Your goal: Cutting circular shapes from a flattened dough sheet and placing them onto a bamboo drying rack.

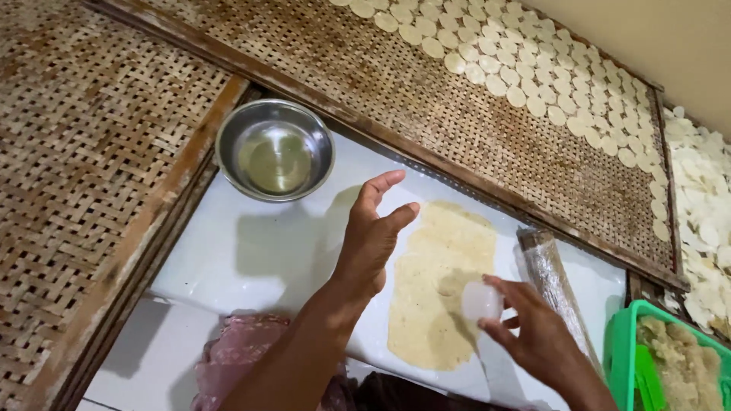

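A person's right hand (533, 335) pinched a small round white cutter (481, 301) between thumb and fingertips, just above the sheet of rolled pale dough (438, 304) on the white surface (259, 251). The left hand (373, 236) hovered with fingers loosely spread and empty over the dough's left edge. A plastic-wrapped rolling pin (550, 278) lay just beyond the right fingers; a steel bowl (275, 150) sat well past the left fingertips.

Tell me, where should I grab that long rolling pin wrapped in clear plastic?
Grip the plastic-wrapped rolling pin around its bare middle, coming down from above. It lies flat on the white board, slanting beside the flattened pale dough sheet, and its near end is hidden behind the right hand.
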